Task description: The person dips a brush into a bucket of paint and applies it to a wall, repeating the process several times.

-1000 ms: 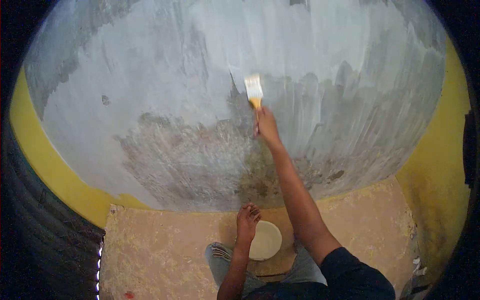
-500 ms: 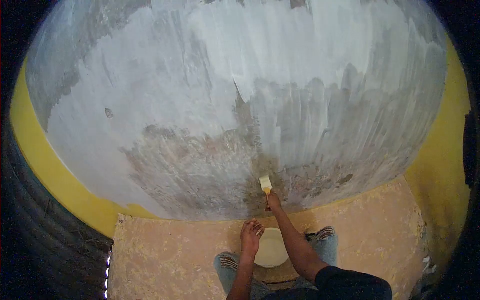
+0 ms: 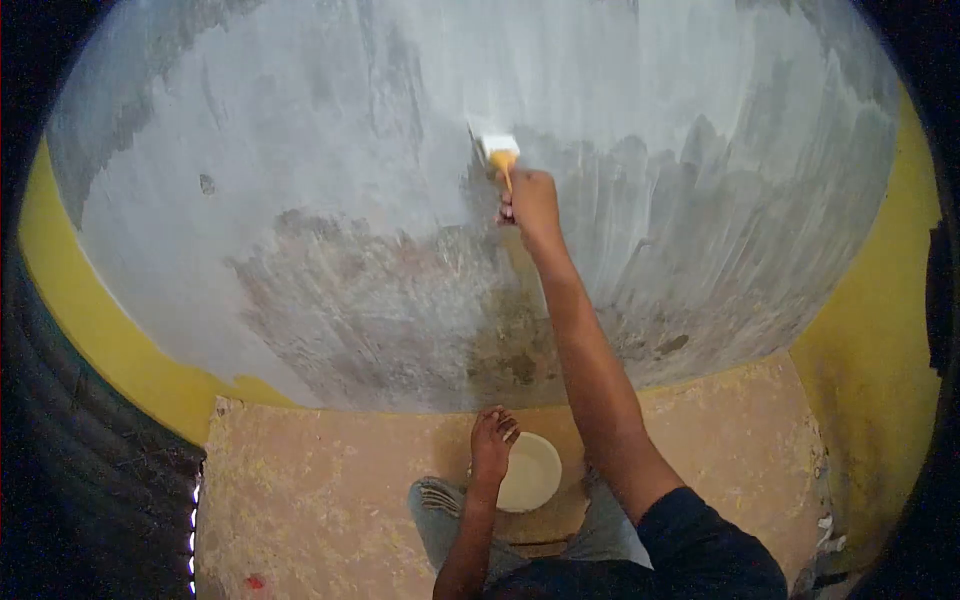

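The right hand [image 3: 530,205], closed around a flat paintbrush with an orange handle and white-loaded bristles [image 3: 497,150], has swept from low on the wall, just above the round white paint bowl [image 3: 535,478], to high above that bowl. The stroke likely drags white over bare cement. The rough grey wall [image 3: 300,200] is whitewashed higher up and streaky brown-grey just above the bowl. The left hand [image 3: 493,440] grips the bowl's left rim.
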{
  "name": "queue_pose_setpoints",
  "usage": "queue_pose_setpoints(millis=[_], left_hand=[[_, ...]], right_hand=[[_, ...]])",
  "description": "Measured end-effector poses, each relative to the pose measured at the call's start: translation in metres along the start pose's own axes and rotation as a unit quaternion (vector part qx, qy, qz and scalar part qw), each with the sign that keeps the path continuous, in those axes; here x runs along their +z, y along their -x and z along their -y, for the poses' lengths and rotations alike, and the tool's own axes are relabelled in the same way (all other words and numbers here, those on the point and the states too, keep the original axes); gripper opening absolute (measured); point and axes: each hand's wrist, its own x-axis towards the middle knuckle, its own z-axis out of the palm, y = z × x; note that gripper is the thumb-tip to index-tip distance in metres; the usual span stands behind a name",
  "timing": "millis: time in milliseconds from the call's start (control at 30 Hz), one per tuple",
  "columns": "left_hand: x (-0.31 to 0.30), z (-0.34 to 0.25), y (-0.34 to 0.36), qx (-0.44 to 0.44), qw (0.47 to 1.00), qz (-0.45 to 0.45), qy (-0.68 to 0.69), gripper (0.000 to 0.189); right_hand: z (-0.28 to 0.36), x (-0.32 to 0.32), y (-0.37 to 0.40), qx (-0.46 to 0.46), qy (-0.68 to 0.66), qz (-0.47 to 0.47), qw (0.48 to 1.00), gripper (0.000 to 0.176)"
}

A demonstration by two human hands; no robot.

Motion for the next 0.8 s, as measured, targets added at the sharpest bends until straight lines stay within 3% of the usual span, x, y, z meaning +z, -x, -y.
queue_pose_setpoints(millis=[100, 200, 267, 333, 400, 467, 600, 667, 733, 767, 800], left_hand=[[0.003, -0.007, 0.004, -0.001, 1.000, 0.009, 0.022, 0.017], [0.004, -0.012, 0.006, 0.004, 1.000, -0.008, 0.007, 0.015], [-0.006, -0.008, -0.001, 0.001, 1.000, -0.012, 0.012, 0.015], [-0.010, -0.007, -0.001, -0.002, 1.000, -0.016, 0.014, 0.014], [-0.004, -0.011, 0.003, 0.001, 1.000, -0.027, 0.006, 0.015], [-0.010, -0.010, 0.002, 0.001, 1.000, -0.029, 0.006, 0.016], [-0.019, -0.011, 0.003, 0.005, 1.000, -0.023, -0.012, 0.017], [-0.027, -0.007, 0.002, 0.004, 1.000, -0.025, -0.009, 0.017], [-0.023, -0.007, 0.002, -0.002, 1.000, -0.025, -0.011, 0.017], [-0.022, -0.007, 0.003, -0.008, 0.999, -0.033, -0.004, 0.014], [-0.018, -0.008, 0.003, -0.014, 0.999, -0.041, 0.000, 0.012]], right_hand=[[0.007, -0.001, 0.017, -0.022, 0.045, 0.009, 0.999, 0.030], [-0.052, -0.020, 0.023, -0.011, 0.040, 0.014, 0.999, 0.031], [-0.162, -0.052, 0.000, -0.052, 0.291, -0.032, 0.955, 0.035], [-0.232, -0.074, 0.028, -0.177, 0.402, -0.071, 0.896, 0.038], [-0.254, -0.077, 0.069, 0.011, 0.382, -0.072, 0.921, 0.041], [-0.289, -0.093, 0.097, 0.108, 0.364, -0.048, 0.924, 0.040], [-0.417, -0.127, 0.113, 0.090, 0.385, -0.080, 0.915, 0.037], [-0.413, -0.130, 0.115, 0.108, 0.419, -0.089, 0.897, 0.036], [-0.398, -0.135, 0.123, 0.335, 0.178, -0.075, 0.922, 0.037], [-0.398, -0.138, 0.126, 0.334, 0.170, -0.088, 0.923, 0.037], [-0.441, -0.153, 0.123, 0.352, 0.192, -0.031, 0.916, 0.036]])
